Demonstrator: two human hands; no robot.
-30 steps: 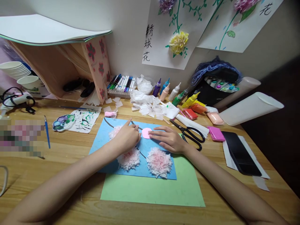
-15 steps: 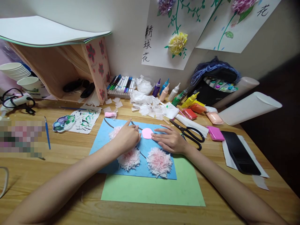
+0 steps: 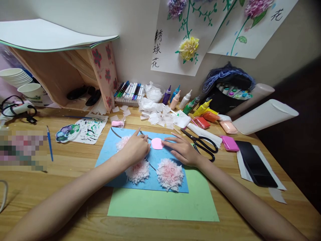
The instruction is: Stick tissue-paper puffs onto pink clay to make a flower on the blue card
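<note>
A flat pink disc of soft clay (image 3: pixel 157 143) lies near the top of a blue sheet (image 3: pixel 115 179). My right hand (image 3: pixel 184 150) is open with fingers spread, a fingertip touching the disc's right edge. Just left of the disc, my left hand (image 3: pixel 137 146) rests over the sheet, one finger stretched out and the others curled, with no held thing visible. Ruffled pale-pink paper flowers sit on the sheet, one at the lower right (image 3: pixel 170 174) and one below my left hand (image 3: pixel 137 172). A third flower (image 3: pixel 122 143) is partly covered by that hand. Dark painted stems run between them.
Black scissors (image 3: pixel 200 142) lie beside my right hand. A green sheet (image 3: pixel 163 206) is under the blue one. Torn white paper (image 3: pixel 156 113), paint bottles (image 3: pixel 185 99) and markers (image 3: pixel 130 91) stand behind. A phone (image 3: pixel 257 164) lies at right, a paintbrush (image 3: pixel 49 144) at left.
My right hand's fingers have shifted slightly, with a fingertip now at the clay disc's right edge. The disc's outline looks a little less round. My left hand stays in place.
</note>
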